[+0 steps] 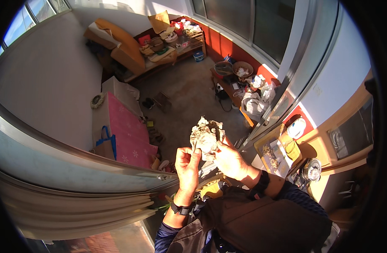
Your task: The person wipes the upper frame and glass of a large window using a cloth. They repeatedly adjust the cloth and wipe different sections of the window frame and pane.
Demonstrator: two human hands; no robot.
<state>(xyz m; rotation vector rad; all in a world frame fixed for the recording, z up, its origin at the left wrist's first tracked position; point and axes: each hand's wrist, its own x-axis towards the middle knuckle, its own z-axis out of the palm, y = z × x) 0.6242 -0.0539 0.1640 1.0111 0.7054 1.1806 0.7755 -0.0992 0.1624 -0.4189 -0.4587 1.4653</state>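
Both hands hold up a crumpled, whitish bundle (207,136) in bright sun; the glare leaves unclear whether it is cloth or paper. Dark creases run between its ragged folds. My left hand (187,166) pinches the lower left edge between thumb and fingers. On the other side, my right hand (232,161) grips the lower right, its thumb in front and its fingers mostly hidden behind the bundle. A dark strap circles each wrist.
Around me run the metal tracks of a sliding window or door. Beyond, a pink cloth (127,132) covers furniture at left; a low wooden table (226,83) bears bowls and plastic bags. A yellow tray (295,155) lies right, near a metal pot (313,169). A small stool (161,101) stands on the floor.
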